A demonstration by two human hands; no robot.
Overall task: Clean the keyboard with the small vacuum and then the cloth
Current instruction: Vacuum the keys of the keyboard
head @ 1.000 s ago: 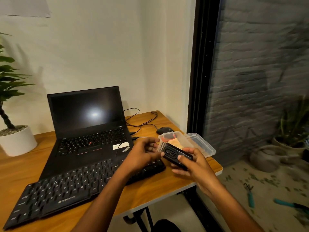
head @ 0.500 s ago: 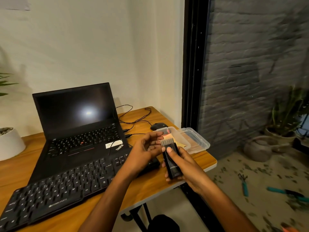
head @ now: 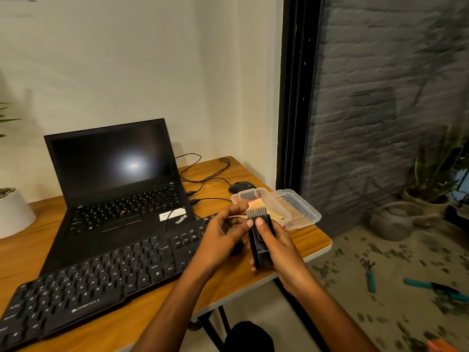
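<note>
My right hand (head: pixel 278 247) grips a small black vacuum (head: pixel 261 250) upright above the desk's right end, its grey brush head (head: pixel 255 212) pointing up and my thumb on its top. My left hand (head: pixel 223 237) is beside it, fingers curled, fingertips touching the vacuum just under the brush. A black Zebronics keyboard (head: pixel 96 283) lies slanted across the wooden desk (head: pixel 253 280), under my left wrist. I cannot see a cloth.
An open black laptop (head: pixel 114 189) stands behind the keyboard. A clear plastic box (head: pixel 291 212) with its lid off sits at the desk's right corner, a black mouse (head: pixel 241 186) and cables behind it. A white plant pot (head: pixel 12 212) stands far left.
The vacuum has turned from lying sideways between my hands to standing upright with the brush up. Both hands stay close together on it.
</note>
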